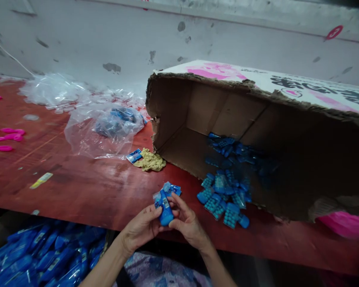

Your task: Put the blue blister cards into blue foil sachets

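Observation:
Close to the table's front edge, a small blue plastic piece [166,215] with a narrow neck and a barcode sticker is held between both hands. My left hand [142,227] grips it from the left, its thumb pressed on the front. From the right, my right hand [188,223] closes its thumb and fingers on the lower end and side. Small blue printed packets [174,190] lie on the table just behind the fingers. Right of my hands, several packs of light blue beads with blue caps [223,199] spill from the mouth of a cardboard box.
The torn cardboard box [173,103] lies on its side on the red table [92,187]. Clear plastic bags [86,135] and a crumpled yellowish piece [151,160] lie left of it. Pink pieces [12,135] are at far left. Below the edge sit several blue pieces [54,255].

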{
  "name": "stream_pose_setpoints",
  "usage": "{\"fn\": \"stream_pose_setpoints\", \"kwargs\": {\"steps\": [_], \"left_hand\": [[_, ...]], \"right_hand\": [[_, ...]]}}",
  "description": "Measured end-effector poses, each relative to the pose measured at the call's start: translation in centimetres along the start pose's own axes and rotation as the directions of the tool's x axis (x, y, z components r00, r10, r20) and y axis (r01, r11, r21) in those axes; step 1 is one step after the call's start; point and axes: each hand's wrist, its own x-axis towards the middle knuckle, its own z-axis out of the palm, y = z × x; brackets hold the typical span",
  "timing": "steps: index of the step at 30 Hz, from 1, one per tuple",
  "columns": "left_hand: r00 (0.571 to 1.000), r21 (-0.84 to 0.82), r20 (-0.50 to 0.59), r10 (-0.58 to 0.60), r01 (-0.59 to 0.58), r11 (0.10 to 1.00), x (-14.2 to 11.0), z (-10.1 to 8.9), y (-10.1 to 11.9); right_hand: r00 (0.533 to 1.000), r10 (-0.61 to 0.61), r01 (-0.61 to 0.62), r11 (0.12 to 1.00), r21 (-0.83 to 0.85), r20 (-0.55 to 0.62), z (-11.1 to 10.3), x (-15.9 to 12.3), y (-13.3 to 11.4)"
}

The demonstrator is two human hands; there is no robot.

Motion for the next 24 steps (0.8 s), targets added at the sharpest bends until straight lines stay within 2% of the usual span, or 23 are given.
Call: {"fn": "stream_pose_setpoints", "kwargs": {"steps": [4,13,19,24], "left_hand": [[0.999,-0.038,0.03,0.022,-0.021,0.999,0.0,0.2,-0.2],[0.997,-0.01,0.005,0.074,-0.074,0.997,0.3,0.8,-1.2],[0.982,-0.05,-0.107,0.153,-0.159,0.986,0.3,1.5,-2.4],[0.985,-0.099,-0.12,0.126,-0.138,0.985,0.4,1.8,-2.7]], "right_hand": [[1.0,-0.014,0.013,1.0,0.003,0.028,-0.1,0.0,-0.4],[0.998,-0.053,0.052,0.998,0.04,0.023,-0.3,-0.1,0.1],[0.997,-0.062,0.061,0.998,-0.017,-0.048,0.1,-0.5,0.7],[0.997,-0.023,0.017,0.997,-0.072,-0.079,0.1,-0.5,0.3]]}}
